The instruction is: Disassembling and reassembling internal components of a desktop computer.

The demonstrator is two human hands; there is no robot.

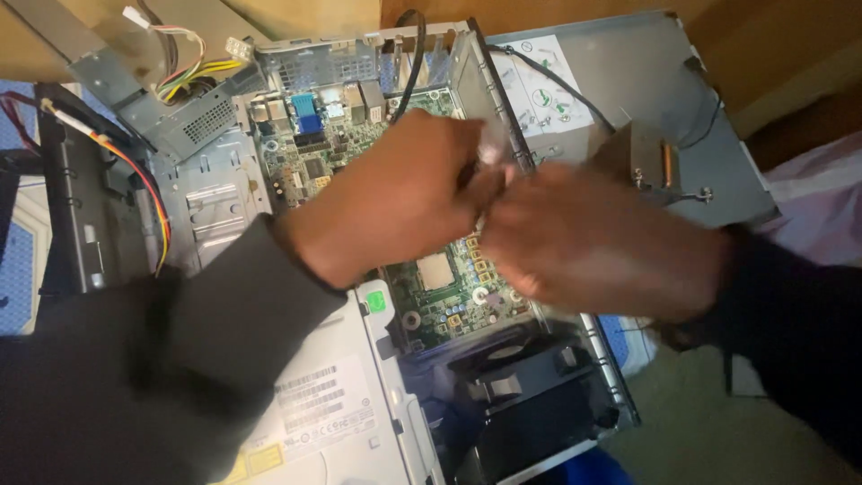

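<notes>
An open desktop computer case (206, 193) lies flat, showing a green motherboard (332, 144) with a bare processor socket (437, 268). Both my hands meet above the board's middle. My left hand (386, 193) and my right hand (593, 242) pinch a small whitish object (492, 148) between their fingertips; it is blurred, so I cannot tell what it is. Dark sleeves cover both arms.
A black fan shroud (525, 386) sits at the case's near end, beside a white-labelled optical drive (328, 413). A heatsink (648, 160) rests on the grey side panel (628, 72) at right. A loose power supply with coloured wires (184, 72) lies at upper left.
</notes>
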